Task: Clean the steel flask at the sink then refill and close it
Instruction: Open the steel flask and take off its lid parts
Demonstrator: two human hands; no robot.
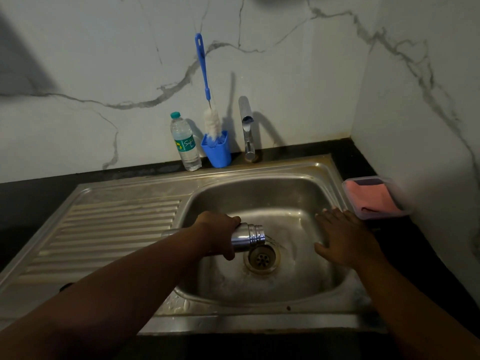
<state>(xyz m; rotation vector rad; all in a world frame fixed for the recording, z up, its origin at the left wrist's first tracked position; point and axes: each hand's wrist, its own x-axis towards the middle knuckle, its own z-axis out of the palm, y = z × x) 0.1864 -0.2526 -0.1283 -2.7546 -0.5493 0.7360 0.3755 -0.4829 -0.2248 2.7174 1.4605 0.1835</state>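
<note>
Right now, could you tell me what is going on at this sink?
A person is working over the sink. Their left hand grips a steel flask tipped on its side, with its open, capless mouth pointing toward the drain. The right hand hovers flat and open over the basin, holding nothing. Behind the sink stand a water bottle, a bottle brush upright in a blue cup, and the tap, which shows no water running.
</note>
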